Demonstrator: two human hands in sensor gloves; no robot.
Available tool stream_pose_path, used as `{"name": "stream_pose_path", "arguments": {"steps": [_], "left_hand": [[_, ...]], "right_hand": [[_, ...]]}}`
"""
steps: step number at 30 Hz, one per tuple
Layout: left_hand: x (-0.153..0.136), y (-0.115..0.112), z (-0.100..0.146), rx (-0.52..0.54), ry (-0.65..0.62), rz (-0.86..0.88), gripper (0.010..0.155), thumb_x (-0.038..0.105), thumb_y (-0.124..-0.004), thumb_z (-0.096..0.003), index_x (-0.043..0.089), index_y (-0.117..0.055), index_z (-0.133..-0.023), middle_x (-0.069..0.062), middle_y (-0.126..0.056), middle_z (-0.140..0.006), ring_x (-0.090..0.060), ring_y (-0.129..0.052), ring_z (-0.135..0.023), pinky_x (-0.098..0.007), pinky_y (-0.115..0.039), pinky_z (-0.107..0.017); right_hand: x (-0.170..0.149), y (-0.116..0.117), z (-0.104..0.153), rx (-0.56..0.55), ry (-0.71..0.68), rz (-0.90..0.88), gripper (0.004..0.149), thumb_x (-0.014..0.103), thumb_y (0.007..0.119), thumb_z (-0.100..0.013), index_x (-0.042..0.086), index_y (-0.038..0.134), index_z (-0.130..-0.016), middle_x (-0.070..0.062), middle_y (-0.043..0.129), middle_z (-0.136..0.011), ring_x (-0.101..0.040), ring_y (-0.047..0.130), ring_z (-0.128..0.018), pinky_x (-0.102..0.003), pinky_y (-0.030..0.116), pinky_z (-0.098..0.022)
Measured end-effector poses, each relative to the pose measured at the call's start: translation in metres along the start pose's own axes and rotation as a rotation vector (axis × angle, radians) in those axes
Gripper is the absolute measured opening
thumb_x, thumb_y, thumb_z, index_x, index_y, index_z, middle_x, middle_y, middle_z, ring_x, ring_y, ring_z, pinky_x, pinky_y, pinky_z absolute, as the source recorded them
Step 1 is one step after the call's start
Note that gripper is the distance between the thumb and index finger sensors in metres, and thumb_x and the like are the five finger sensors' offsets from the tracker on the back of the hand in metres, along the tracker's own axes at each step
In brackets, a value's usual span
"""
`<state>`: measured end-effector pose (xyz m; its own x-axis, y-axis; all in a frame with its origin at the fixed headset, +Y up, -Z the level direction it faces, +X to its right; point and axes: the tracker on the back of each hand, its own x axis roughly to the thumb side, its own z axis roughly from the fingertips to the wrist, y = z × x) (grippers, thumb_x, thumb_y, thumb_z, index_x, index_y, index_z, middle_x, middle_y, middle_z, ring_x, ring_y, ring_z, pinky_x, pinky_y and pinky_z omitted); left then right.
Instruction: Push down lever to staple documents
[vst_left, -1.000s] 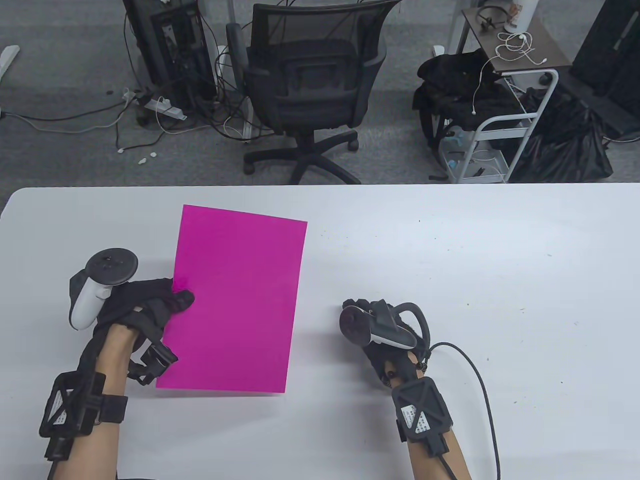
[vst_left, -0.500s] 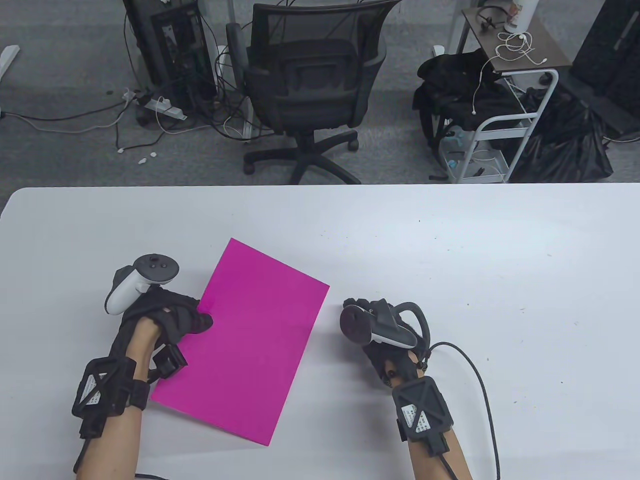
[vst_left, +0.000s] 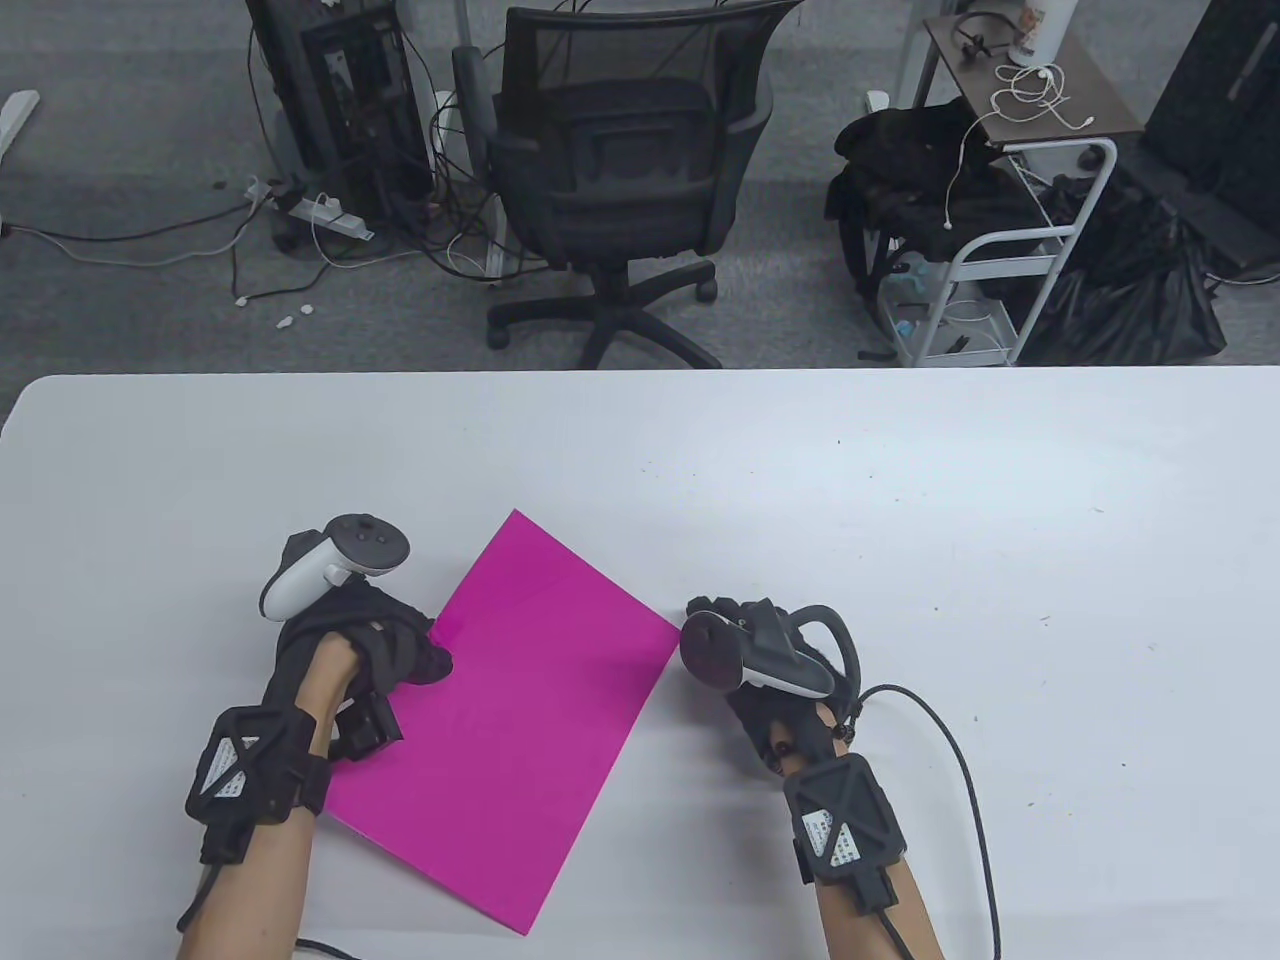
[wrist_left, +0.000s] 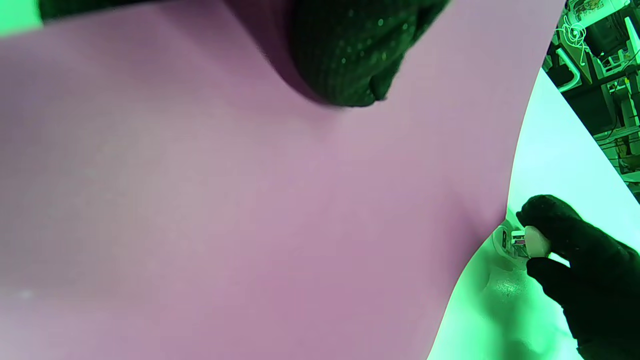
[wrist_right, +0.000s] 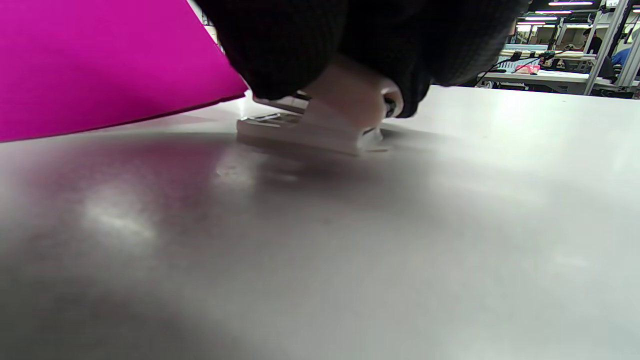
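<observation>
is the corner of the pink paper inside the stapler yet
Cannot tell: the magenta paper sheet's corner reaches the small white stapler under the right hand, which hides the mouth.

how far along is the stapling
Done: the right hand holds the white stapler on the table. In hand: the left hand grips the pink paper, whose corner is right at the stapler's mouth. Left: seat the corner fully, then press the lever; whether it is inside yet is unclear.
</observation>
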<state>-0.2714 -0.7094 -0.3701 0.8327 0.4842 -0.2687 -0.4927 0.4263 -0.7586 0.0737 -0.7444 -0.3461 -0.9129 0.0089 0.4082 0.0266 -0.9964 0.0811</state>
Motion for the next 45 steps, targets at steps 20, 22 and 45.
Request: {"name": "stream_pose_path", "arguments": {"steps": [20,22,45], "left_hand": [[0.022,-0.007,-0.005,0.006,0.016,-0.061,0.04,0.02,-0.081,-0.0561,0.005,-0.089,-0.092,-0.019,-0.105,-0.076,-0.037,-0.106,-0.061,-0.063,-0.084,-0.049],[0.024,-0.008,-0.006,0.01,0.014,-0.069,0.04,0.02,-0.081,-0.0561,0.005,-0.088,-0.092,-0.018,-0.105,-0.077,-0.038,-0.105,-0.062,-0.063,-0.084,-0.049],[0.033,-0.048,-0.031,0.392,0.036,-0.394,0.042,0.025,-0.079,-0.0549,0.013,-0.083,-0.095,-0.012,-0.101,-0.08,-0.032,-0.1,-0.07,-0.061,-0.082,-0.055]], "right_hand": [[0.0,0.0,0.0,0.003,0.0,-0.001,0.062,0.018,0.079,-0.047,0.01,0.058,-0.104,-0.019,0.073,-0.102,-0.042,0.085,-0.09,-0.055,0.074,-0.068],[0.0,-0.001,0.0,0.003,0.0,-0.001,0.062,0.018,0.079,-0.047,0.01,0.058,-0.104,-0.019,0.072,-0.102,-0.042,0.085,-0.09,-0.055,0.074,-0.068],[0.003,0.0,0.0,0.004,-0.014,0.002,0.062,0.018,0.079,-0.048,0.01,0.057,-0.105,-0.02,0.072,-0.102,-0.043,0.083,-0.091,-0.056,0.073,-0.068]]}}
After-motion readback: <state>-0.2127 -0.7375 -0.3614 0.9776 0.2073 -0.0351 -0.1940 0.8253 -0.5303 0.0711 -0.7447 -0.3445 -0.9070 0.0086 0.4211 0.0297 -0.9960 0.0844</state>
